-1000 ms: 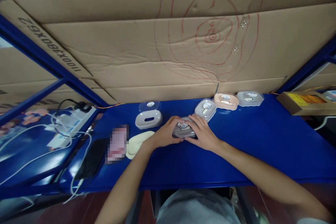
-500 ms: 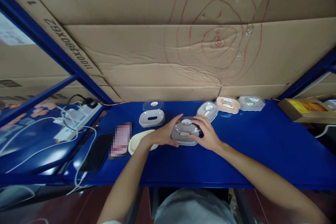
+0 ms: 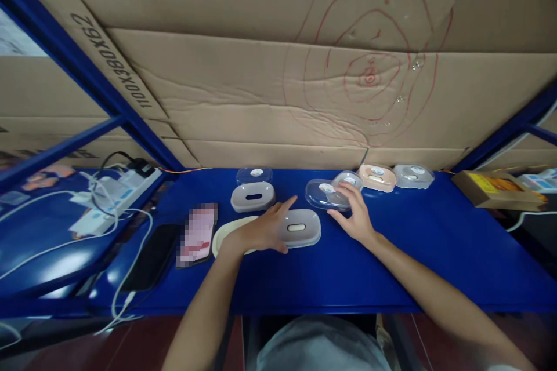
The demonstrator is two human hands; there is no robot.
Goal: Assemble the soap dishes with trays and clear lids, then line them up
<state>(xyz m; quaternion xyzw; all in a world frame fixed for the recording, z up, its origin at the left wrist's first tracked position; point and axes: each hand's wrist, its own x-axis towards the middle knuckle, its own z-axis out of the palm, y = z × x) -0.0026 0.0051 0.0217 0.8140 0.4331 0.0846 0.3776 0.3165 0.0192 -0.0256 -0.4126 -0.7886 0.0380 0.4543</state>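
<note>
A grey oval box (image 3: pixel 307 235) stands open on the blue table, a pale oblong piece in its middle. At its left end my left hand (image 3: pixel 265 231) spreads its fingers, thumb beside the box wall; whether it touches is hard to tell. My right hand (image 3: pixel 357 217) grips a clear plastic lid (image 3: pixel 317 196) with a round sticker by its right end, thumb below and fingers on top. Under my left hand and wrist lies a cream oval piece (image 3: pixel 223 236), partly covered. Behind the left hand stands another open grey box (image 3: pixel 239 201) with a dark slot.
Lidded boxes in grey (image 3: pixel 354 178), peach (image 3: pixel 378 181) and pale grey (image 3: pixel 413 178) line the back. A clear lid (image 3: pixel 246 175) lies back left. On the left are phones (image 3: pixel 198 235), cables and a power strip (image 3: pixel 98 217); a cardboard box (image 3: pixel 491 194) stands right.
The clear lid has come off the grey box and moved back and right in my right hand. My left hand has loosened its fingers beside the box.
</note>
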